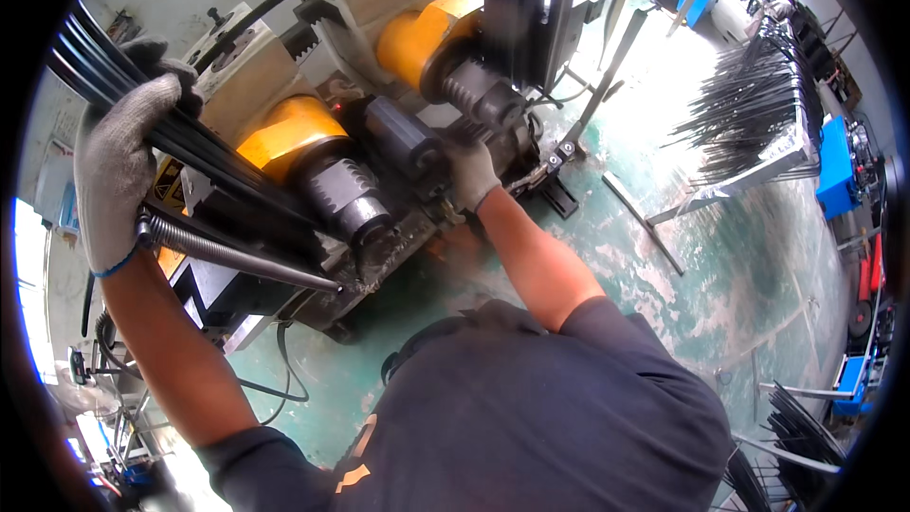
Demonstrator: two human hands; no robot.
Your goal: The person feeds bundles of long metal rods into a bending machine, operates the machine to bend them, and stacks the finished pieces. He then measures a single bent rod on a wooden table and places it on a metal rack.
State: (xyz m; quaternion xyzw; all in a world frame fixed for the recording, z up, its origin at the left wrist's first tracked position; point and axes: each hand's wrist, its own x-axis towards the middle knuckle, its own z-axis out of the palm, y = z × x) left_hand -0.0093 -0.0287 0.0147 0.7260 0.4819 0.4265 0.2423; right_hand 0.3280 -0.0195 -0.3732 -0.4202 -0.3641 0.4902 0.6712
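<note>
My left hand (118, 166), in a grey knit glove, is wrapped around a bundle of long thin black rods (223, 154). The bundle slants from the upper left down across the front of a machine (256, 57). My right hand (473, 176), also gloved, reaches into the middle of the machine beside a dark cylindrical part (403, 133). Its fingers are blurred and hidden among dark parts, so any grip there cannot be made out. On either side of that part are two ridged metal cylinders (346, 197) (482, 93) with yellow housings (296, 129) (412, 45) behind them.
A spring-wrapped bar (237, 259) juts out below my left wrist. Dark upright bars (517, 24) stand at the machine's far end. To the right, a metal rack (730, 188) carries many black rods (749, 100). More rods (801, 441) lie at lower right. The floor (645, 313) is worn green.
</note>
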